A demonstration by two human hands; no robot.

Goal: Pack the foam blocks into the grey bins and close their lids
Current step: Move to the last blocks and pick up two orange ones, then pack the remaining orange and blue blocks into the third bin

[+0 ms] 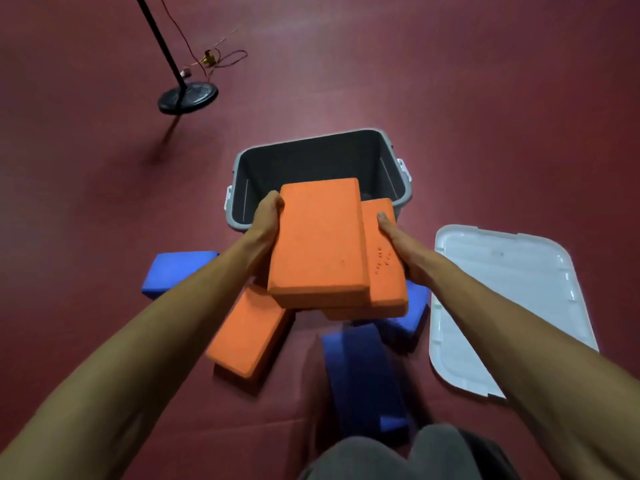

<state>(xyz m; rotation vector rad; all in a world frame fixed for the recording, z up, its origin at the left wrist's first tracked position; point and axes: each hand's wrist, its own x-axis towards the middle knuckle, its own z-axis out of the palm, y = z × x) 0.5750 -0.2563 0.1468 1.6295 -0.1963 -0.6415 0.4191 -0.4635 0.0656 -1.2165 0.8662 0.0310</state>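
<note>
- Logging the largest item first: one open grey rectangular plastic bin point(311, 161) stands on the red floor with its lid off. Its interior is dark and partly hidden, so I cannot tell whether it holds anything.
- One pale translucent plastic lid point(502, 306) lies flat on the floor to the right of the bin, apart from it.
- One pair of stacked orange rectangular foam blocks point(318, 237) is held in the air over the bin's near rim, the upper block offset to the left of the lower.
  - I judge them light, slightly compressible and matte enough to resist slipping.
  - The offset stack could shear, so an inward squeeze on the long sides, about midway, looks the sound hold.
- One blue rectangular foam block point(363, 372) lies nearest me. It is blurred and may be more than one. A second blue block point(176, 270) lies to the left, and a third blue block point(414, 306) sits beneath the right wrist. Blue count: at least three.
- One loose orange foam block point(247, 336) lies on the floor below the left forearm. Orange count: three.
- The left hand point(266, 216) curls round the upper block's left edge. The right hand point(398, 240) grips the lower block with its thumb on top, its fingers hidden beneath.
</note>
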